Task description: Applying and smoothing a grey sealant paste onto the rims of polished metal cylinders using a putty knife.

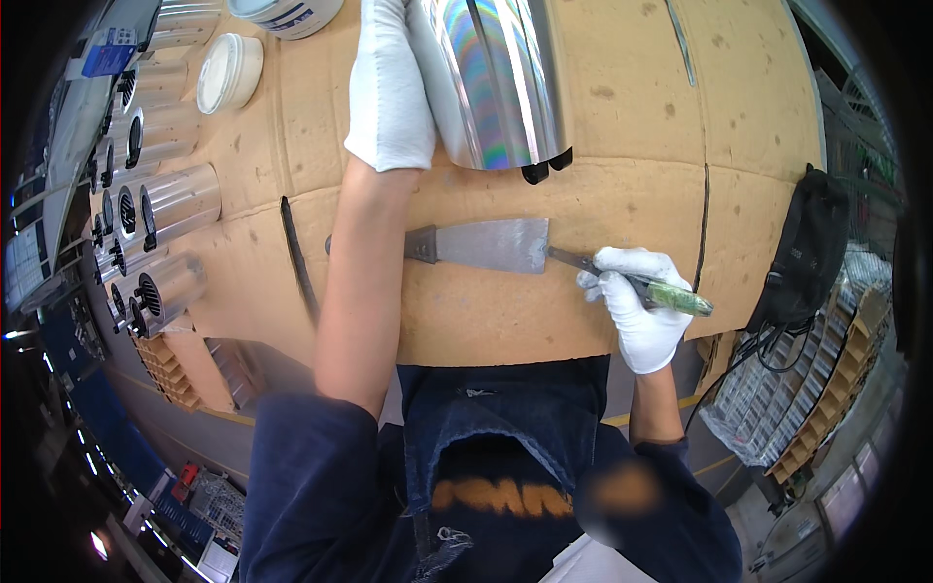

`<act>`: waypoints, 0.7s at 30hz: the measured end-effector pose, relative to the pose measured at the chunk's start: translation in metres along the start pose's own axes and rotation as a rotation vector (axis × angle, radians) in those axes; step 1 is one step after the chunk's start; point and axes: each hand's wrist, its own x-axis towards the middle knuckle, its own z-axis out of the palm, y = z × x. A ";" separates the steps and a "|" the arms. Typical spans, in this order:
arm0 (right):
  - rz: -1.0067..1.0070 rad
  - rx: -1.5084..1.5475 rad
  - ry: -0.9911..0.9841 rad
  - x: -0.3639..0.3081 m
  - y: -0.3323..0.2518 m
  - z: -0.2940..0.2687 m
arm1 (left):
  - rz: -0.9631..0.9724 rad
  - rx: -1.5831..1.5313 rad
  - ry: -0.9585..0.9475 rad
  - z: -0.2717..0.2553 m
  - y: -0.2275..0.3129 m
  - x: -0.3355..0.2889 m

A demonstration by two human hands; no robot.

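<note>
In my right hand (643, 306), which wears a white glove, is a slim spatula (680, 297) with a green handle. Its narrow dark metal end points left, its tip at the end of a wide putty knife's blade (496, 245). That putty knife lies flat, its dark handle partly hidden beneath my left forearm. My left hand (392, 83), also in a white glove, reaches forward along the left side of a shiny metal cylinder (496, 87). The upper picture edge cuts off its fingers, so their grip does not show. Small black feet stick out at the cylinder's near end.
Cardboard (622, 117) with dark slits covers the table. Several clear cylinders with black fittings (180, 204) line the left side. A white lidded tub (230, 74) and a larger white bucket (287, 15) stand far left. A black bag (805, 248) with cables hangs at the right edge.
</note>
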 end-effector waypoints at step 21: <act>-0.229 0.536 0.046 0.108 -0.046 0.020 | 0.035 0.131 0.112 -0.006 0.007 -0.005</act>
